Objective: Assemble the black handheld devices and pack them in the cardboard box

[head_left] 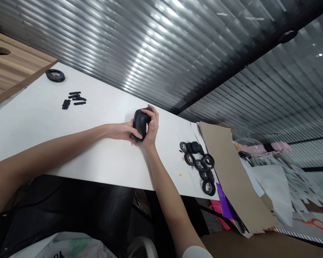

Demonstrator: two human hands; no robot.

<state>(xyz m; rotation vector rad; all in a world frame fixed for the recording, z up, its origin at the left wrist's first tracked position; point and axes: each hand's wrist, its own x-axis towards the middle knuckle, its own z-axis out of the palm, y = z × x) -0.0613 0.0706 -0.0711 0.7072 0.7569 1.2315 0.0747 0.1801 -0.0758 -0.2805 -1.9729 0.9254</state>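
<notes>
A black padded ring with a stitched seam, which looks like a headphone ear pad (138, 123), is held on edge just above the white table. My left hand (124, 131) grips its left and lower side, with the thumb lying across the near end. Around its right and far side curl the fingers of my right hand (152, 129), and a gap shows through the ring's opening. My fingers hide part of the far rim and the underside.
On the white table (102, 157) lie several small black strips (76, 97) and a black oval ring (55, 75) at left. Several black rings (201, 165) cluster at right, beside a cardboard sheet (226, 172). Corrugated metal wall (110, 46) borders the far edge.
</notes>
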